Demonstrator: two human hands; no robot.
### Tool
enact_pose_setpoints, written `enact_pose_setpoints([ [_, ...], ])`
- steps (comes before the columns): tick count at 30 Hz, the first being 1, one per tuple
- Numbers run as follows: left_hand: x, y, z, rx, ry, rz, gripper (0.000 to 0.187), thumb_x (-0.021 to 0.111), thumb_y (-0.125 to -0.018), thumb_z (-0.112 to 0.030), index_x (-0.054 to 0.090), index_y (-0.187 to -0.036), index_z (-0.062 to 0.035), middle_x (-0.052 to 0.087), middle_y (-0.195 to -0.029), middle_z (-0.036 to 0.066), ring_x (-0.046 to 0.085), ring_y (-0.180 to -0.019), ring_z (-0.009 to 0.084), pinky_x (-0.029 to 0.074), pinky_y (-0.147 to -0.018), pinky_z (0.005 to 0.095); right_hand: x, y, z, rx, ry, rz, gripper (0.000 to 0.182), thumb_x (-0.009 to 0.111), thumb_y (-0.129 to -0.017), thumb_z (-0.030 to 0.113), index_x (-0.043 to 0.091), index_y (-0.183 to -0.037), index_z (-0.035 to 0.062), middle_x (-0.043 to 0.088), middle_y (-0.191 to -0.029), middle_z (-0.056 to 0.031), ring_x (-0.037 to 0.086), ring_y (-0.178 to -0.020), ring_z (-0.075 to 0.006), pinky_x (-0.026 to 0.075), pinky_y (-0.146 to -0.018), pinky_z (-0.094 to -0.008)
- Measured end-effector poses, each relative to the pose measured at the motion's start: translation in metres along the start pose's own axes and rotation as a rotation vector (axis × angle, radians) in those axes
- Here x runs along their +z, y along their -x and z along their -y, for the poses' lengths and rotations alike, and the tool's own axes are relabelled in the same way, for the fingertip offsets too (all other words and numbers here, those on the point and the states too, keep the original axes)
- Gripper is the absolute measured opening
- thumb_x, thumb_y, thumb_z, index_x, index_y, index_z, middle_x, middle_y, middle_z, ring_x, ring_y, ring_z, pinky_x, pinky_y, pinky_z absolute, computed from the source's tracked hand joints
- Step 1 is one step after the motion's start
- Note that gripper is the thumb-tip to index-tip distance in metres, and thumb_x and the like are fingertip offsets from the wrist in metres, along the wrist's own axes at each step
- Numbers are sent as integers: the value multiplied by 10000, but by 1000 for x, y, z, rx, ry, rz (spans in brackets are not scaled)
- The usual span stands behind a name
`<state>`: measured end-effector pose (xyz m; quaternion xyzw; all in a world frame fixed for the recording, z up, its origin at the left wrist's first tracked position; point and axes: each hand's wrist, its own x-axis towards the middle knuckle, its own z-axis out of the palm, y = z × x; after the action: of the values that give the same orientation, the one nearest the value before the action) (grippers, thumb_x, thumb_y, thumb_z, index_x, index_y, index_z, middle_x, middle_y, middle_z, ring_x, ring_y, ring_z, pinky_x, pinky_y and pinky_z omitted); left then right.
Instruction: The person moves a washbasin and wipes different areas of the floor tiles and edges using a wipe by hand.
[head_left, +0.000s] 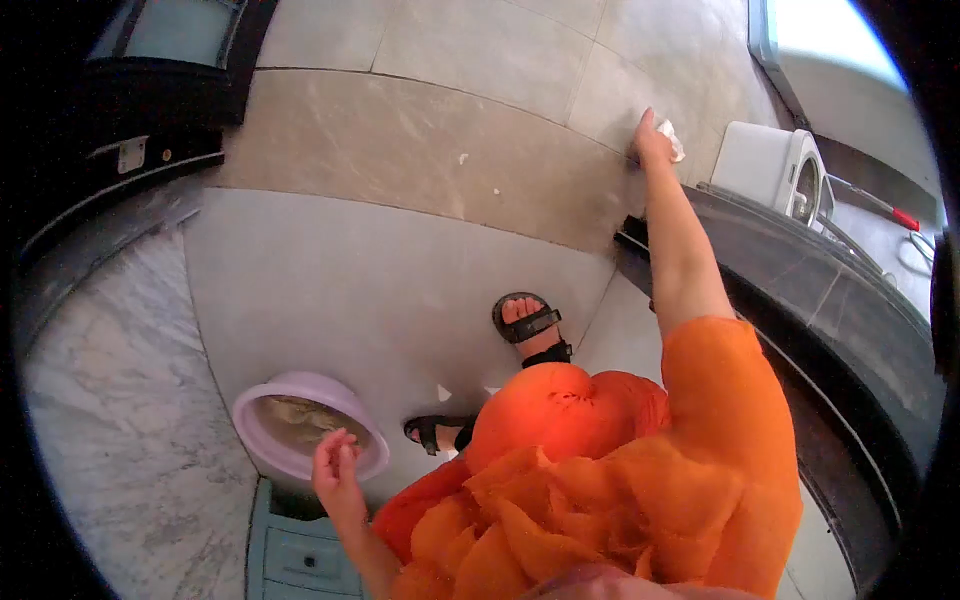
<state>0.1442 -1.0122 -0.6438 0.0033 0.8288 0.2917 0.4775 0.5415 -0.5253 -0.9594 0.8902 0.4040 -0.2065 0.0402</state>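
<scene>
My right hand (654,146) reaches far forward, low over the tiled floor, at the end of a stretched arm. A crumpled white tissue or thin cloth (671,141) shows at its side, and the fingers close round it; their tips are partly hidden. Near the rim of a lilac basin (250,432), my left hand (338,472) is held with loosely bent fingers and nothing visible in it. Murky water and a soaked beige cloth (300,412) seem to be inside the basin.
Small white scraps (462,158) lie on the floor (400,260), some beside my sandals. A white bin-like container (755,165) stands at right, near a red-handled stick (905,219). Dark door frames flank both sides. A blue-green drawer unit (300,555) sits below the basin.
</scene>
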Motion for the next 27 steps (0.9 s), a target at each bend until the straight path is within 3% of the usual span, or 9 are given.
enact_pose_setpoints([
  [3,6,2,-7,-9,45,-10,202,514,-882,-93,558,-1070,-34,586,-951,43,537,-830,118,440,-783,248,29,43,3,-285,280,-7,1032,332,-793,690,184,-1291,-201,163,-1377,-359,100,-1304,-473,30,-1068,-497],
  [6,5,5,-7,-29,7,25,206,522,-876,-98,560,-1068,-35,586,-950,38,538,-827,115,440,-779,244,17,82,18,-453,188,-110,1006,343,-809,660,167,-1295,-202,155,-1375,-367,82,-1306,-477,8,-1067,-500],
  [7,9,3,-5,-20,-4,31,207,525,-874,-100,561,-1068,-35,586,-951,37,539,-828,114,440,-779,242,15,93,42,-279,131,-139,963,353,-827,625,178,-1296,-197,155,-1376,-366,78,-1306,-476,14,-1070,-499],
  [10,10,-3,-21,61,-3,56,213,533,-868,-98,561,-1069,-34,585,-956,29,536,-846,110,441,-772,243,62,123,87,-548,109,-288,949,364,-823,627,197,-1310,-170,167,-1383,-349,75,-1311,-470,16,-1075,-498],
  [14,12,-13,-24,95,-23,56,224,532,-871,-94,556,-1083,-27,589,-972,49,550,-857,126,447,-791,264,95,258,166,-1123,2,-109,954,436,-786,638,229,-1332,-116,157,-1405,-315,52,-1336,-429,25,-1094,-459],
  [19,-4,-5,-7,145,-60,74,228,529,-864,-73,546,-1087,-25,589,-982,59,556,-865,138,445,-809,265,93,251,183,-1587,73,42,767,482,-846,506,265,-1357,-22,182,-1425,-253,121,-1342,-375,136,-1090,-438],
  [22,-19,13,6,88,-23,-59,208,535,-845,-57,571,-1048,-34,592,-939,37,556,-840,117,443,-768,252,45,188,89,-1355,96,100,630,579,-830,325,340,-1347,56,179,-1450,-190,122,-1351,-346,116,-1098,-428],
  [24,-27,21,26,99,-70,-100,203,534,-841,-52,572,-1040,-33,592,-942,40,557,-834,118,443,-764,252,42,143,19,-1181,109,-103,641,544,-848,334,324,-1332,-24,220,-1428,-219,144,-1339,-371,99,-1096,-435],
  [27,-35,38,31,-28,10,-108,188,535,-838,-45,572,-1021,-32,591,-935,44,559,-821,124,444,-763,256,56,167,53,-1081,198,-173,661,518,-852,389,332,-1322,-37,256,-1408,-232,162,-1330,-381,95,-1093,-439],
])
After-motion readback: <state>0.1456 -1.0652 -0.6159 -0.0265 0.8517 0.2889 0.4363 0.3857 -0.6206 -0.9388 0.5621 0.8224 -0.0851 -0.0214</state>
